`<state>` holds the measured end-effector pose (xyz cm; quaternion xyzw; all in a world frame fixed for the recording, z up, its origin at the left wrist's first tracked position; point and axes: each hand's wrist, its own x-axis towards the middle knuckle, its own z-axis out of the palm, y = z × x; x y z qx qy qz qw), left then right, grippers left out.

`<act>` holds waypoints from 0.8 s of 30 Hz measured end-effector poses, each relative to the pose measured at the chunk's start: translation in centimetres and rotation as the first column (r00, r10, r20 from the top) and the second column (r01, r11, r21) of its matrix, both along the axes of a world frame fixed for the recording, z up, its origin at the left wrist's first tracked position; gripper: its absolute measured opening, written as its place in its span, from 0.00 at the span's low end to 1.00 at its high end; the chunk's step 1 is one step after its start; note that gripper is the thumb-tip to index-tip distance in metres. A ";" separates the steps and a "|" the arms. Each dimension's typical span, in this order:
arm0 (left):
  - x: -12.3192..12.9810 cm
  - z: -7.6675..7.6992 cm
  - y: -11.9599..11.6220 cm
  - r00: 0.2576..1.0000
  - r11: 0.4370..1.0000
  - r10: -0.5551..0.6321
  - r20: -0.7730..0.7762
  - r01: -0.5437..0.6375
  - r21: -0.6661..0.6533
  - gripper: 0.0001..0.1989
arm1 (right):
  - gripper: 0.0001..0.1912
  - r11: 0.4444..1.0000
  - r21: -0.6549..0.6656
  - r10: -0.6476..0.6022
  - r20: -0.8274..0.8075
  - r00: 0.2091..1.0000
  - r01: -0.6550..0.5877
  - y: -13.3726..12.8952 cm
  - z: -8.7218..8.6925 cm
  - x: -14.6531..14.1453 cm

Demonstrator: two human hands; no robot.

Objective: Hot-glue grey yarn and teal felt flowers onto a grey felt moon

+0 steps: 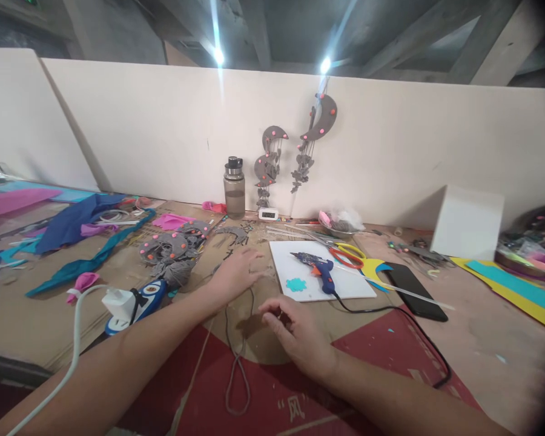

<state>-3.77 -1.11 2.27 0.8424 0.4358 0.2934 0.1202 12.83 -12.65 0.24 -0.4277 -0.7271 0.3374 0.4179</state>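
Observation:
My left hand (pixel 236 277) reaches over the cardboard with its fingers stretched out and apart, and nothing shows in it. Beneath it a thin grey cord (pixel 238 387) lies on the cardboard, ending in a loop towards me. My right hand (pixel 300 336) hovers to the right of the cord, its fingers loosely curled with a gap to the thumb; I see nothing held there. Beyond it, a blue glue gun (pixel 327 278) rests on a white board (pixel 354 287) beside a turquoise patch (pixel 296 284). Left of my left hand sits a grey felt piece with pink dots (pixel 163 248).
Scissors (pixel 347 257) and a black phone (pixel 415 293) lie at the right. The glue gun's black cable curves towards me. A water bottle (pixel 234 191) and small clock (pixel 268 214) stand by the wall, where grey moon hangings (pixel 324 118) hang. A power strip (pixel 136 306) lies left.

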 end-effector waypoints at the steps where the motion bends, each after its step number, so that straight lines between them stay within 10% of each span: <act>1: 0.0 0.3 -0.1 0.998 1.000 -0.007 0.056 0.007 0.006 0.18 | 0.07 0.996 -0.084 -0.038 -0.096 0.995 0.030 0.2 0.0 -0.1; 7: 1.3 1.9 -3.0 0.923 0.964 -0.108 0.370 0.188 -0.189 0.11 | 0.14 0.908 -0.419 -0.250 -0.494 0.833 0.024 1.7 0.0 0.2; 12: 2.5 1.9 -5.2 0.893 0.878 -0.134 0.430 0.309 -0.366 0.09 | 0.16 0.919 -0.392 -0.240 -0.469 0.850 0.043 1.6 0.1 0.4; 24: 2.2 2.4 -5.6 0.969 0.950 -0.139 0.204 0.189 -0.248 0.11 | 0.15 0.966 -0.157 -0.229 -0.160 0.960 0.204 1.3 0.0 1.3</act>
